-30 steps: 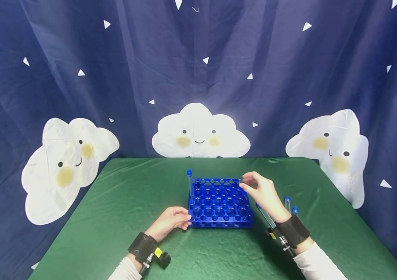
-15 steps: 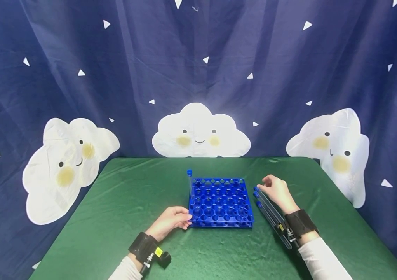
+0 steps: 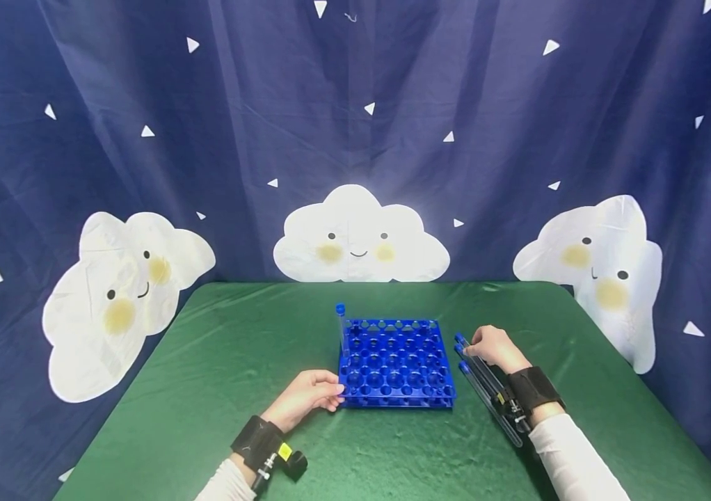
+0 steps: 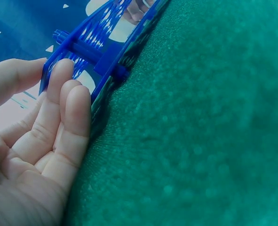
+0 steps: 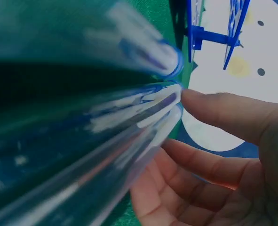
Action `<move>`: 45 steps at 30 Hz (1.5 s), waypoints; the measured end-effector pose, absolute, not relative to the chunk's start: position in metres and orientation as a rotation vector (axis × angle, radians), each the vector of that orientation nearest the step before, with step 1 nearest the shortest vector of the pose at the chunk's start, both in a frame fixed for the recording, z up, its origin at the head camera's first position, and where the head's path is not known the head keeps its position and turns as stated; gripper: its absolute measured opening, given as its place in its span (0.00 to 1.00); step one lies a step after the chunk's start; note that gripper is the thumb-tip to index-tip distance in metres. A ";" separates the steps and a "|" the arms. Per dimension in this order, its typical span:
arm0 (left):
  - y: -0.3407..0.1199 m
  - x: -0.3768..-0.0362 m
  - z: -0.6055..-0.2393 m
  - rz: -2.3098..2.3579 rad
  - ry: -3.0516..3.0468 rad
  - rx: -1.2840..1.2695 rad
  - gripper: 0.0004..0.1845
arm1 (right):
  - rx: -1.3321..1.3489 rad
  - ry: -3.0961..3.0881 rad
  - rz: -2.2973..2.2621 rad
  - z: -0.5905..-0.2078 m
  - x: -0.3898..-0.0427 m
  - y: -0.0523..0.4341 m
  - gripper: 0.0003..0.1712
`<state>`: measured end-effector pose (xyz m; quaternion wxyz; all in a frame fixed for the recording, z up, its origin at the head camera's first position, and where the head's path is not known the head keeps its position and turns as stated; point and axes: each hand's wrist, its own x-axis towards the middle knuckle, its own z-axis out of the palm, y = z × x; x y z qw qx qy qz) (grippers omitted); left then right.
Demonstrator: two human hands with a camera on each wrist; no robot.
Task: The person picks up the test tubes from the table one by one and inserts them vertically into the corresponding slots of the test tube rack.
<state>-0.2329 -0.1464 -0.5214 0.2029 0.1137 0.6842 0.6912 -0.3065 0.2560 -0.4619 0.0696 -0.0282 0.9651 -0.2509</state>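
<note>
A blue test tube rack (image 3: 396,362) stands on the green table. My left hand (image 3: 308,393) grips its near left corner, the thumb (image 4: 21,77) on the upper plate's edge and fingers beneath. One clear test tube with a blue cap (image 3: 341,309) stands upright in the rack's left side. Right of the rack, several blue-capped test tubes (image 3: 487,396) lie side by side, pointing away from me. My right hand (image 3: 498,348) is at their capped ends. In the right wrist view, its thumb (image 5: 223,110) and fingertips pinch a test tube (image 5: 148,136) there; the neighbouring tubes lie very close.
The green cloth-covered table (image 3: 255,327) extends around the rack. Behind it hangs a dark blue curtain (image 3: 355,139) with white clouds and triangles. Each wrist wears a black strap (image 3: 257,442) with a small camera.
My right hand has moved from the rack's far right corner rightward and down onto the lying test tubes. My left hand has stayed at the rack's corner.
</note>
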 end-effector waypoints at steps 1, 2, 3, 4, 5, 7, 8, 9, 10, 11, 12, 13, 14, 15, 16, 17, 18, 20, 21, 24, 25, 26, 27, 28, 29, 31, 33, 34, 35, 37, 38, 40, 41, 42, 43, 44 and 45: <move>-0.146 -0.233 -0.522 1.927 1.911 0.316 0.12 | -0.079 2.881 -0.761 -0.462 -0.307 0.256 0.17; -0.146 -0.233 -0.522 1.925 1.912 0.317 0.12 | -0.067 2.862 -0.777 -0.463 -0.306 0.256 0.16; -0.146 -0.234 -0.522 1.923 1.912 0.315 0.12 | -0.062 2.853 -0.787 -0.463 -0.306 0.255 0.16; -0.146 -0.234 -0.522 1.922 1.912 0.312 0.12 | -0.052 2.850 -0.803 -0.464 -0.306 0.255 0.15; -0.146 -0.234 -0.522 1.921 1.913 0.313 0.11 | -0.050 2.850 -0.819 -0.464 -0.306 0.254 0.15; -0.147 -0.234 -0.522 1.921 1.913 0.318 0.12 | -0.044 2.852 -0.840 -0.465 -0.306 0.253 0.14; -0.147 -0.234 -0.521 1.923 1.912 0.320 0.12 | -0.040 2.855 -0.847 -0.465 -0.306 0.253 0.14; -0.147 -0.233 -0.521 1.923 1.912 0.317 0.12 | -0.041 2.857 -0.850 -0.465 -0.306 0.252 0.14; -0.147 -0.233 -0.521 1.922 1.914 0.315 0.12 | -0.045 2.858 -0.853 -0.465 -0.306 0.252 0.14; -0.147 -0.233 -0.521 1.921 1.916 0.314 0.12 | -0.049 2.858 -0.853 -0.465 -0.306 0.252 0.13; -0.147 -0.233 -0.521 1.922 1.917 0.312 0.12 | -0.053 2.860 -0.854 -0.465 -0.305 0.252 0.13; -0.147 -0.233 -0.521 1.922 1.920 0.310 0.13 | -0.058 2.862 -0.852 -0.465 -0.305 0.251 0.13; -0.147 -0.233 -0.521 1.923 1.921 0.309 0.13 | -0.063 2.865 -0.849 -0.466 -0.305 0.251 0.12; -0.147 -0.233 -0.521 1.924 1.923 0.309 0.13 | -0.072 2.869 -0.842 -0.465 -0.305 0.251 0.12; -0.147 -0.233 -0.521 1.926 1.924 0.310 0.13 | -0.076 2.873 -0.837 -0.466 -0.304 0.251 0.11; -0.146 -0.233 -0.521 1.928 1.924 0.312 0.13 | -0.085 2.879 -0.830 -0.466 -0.304 0.250 0.11; -0.146 -0.233 -0.521 1.930 1.923 0.311 0.13 | -0.090 2.884 -0.825 -0.466 -0.304 0.250 0.11; -0.146 -0.233 -0.521 1.933 1.920 0.312 0.13 | -0.096 2.890 -0.819 -0.466 -0.304 0.249 0.11; -0.146 -0.233 -0.521 1.934 1.919 0.312 0.13 | -0.094 2.891 -0.822 -0.466 -0.303 0.249 0.11; -0.147 -0.233 -0.522 1.930 1.913 0.315 0.12 | -0.103 2.886 -0.842 -0.465 -0.302 0.250 0.10; -0.146 -0.234 -0.522 1.929 1.911 0.316 0.12 | -0.104 2.887 -0.852 -0.464 -0.302 0.250 0.10; -0.146 -0.234 -0.522 1.929 1.910 0.315 0.11 | -0.110 2.887 -0.860 -0.462 -0.302 0.250 0.09; -0.146 -0.234 -0.523 1.929 1.910 0.315 0.11 | -0.115 2.888 -0.874 -0.461 -0.301 0.251 0.09; -0.146 -0.234 -0.523 1.929 1.911 0.316 0.11 | -0.125 2.891 -0.886 -0.459 -0.301 0.251 0.09; -0.146 -0.234 -0.523 1.930 1.913 0.317 0.11 | -0.126 2.896 -0.904 -0.457 -0.301 0.251 0.09; -0.147 -0.235 -0.523 1.931 1.919 0.316 0.12 | -0.135 2.906 -0.929 -0.453 -0.300 0.251 0.09; -0.147 -0.235 -0.523 1.929 1.925 0.318 0.13 | -0.145 2.919 -0.949 -0.448 -0.300 0.250 0.09; -0.147 -0.236 -0.523 1.928 1.926 0.318 0.13 | -0.146 2.923 -0.955 -0.446 -0.299 0.250 0.09; -0.147 -0.236 -0.524 1.927 1.926 0.320 0.13 | -0.153 2.930 -0.960 -0.443 -0.299 0.249 0.09; -0.148 -0.236 -0.524 1.925 1.925 0.325 0.13 | -0.174 2.954 -0.957 -0.437 -0.297 0.248 0.09; -0.148 -0.237 -0.525 1.922 1.930 0.341 0.13 | -0.186 2.974 -0.951 -0.435 -0.297 0.247 0.09; -0.148 -0.237 -0.525 1.920 1.927 0.342 0.12 | -0.221 3.021 -0.943 -0.429 -0.295 0.245 0.10; -0.148 -0.237 -0.525 1.920 1.924 0.345 0.12 | -0.242 3.050 -0.940 -0.426 -0.293 0.243 0.10; -0.148 -0.237 -0.526 1.920 1.922 0.346 0.12 | -0.260 3.080 -0.940 -0.423 -0.292 0.241 0.10; -0.148 -0.237 -0.526 1.919 1.919 0.342 0.12 | -0.280 3.107 -0.944 -0.419 -0.291 0.239 0.10; -0.148 -0.237 -0.526 1.917 1.918 0.340 0.13 | -0.300 3.135 -0.956 -0.416 -0.289 0.237 0.09; -0.148 -0.237 -0.526 1.919 1.910 0.322 0.13 | -0.314 3.156 -0.975 -0.413 -0.287 0.234 0.10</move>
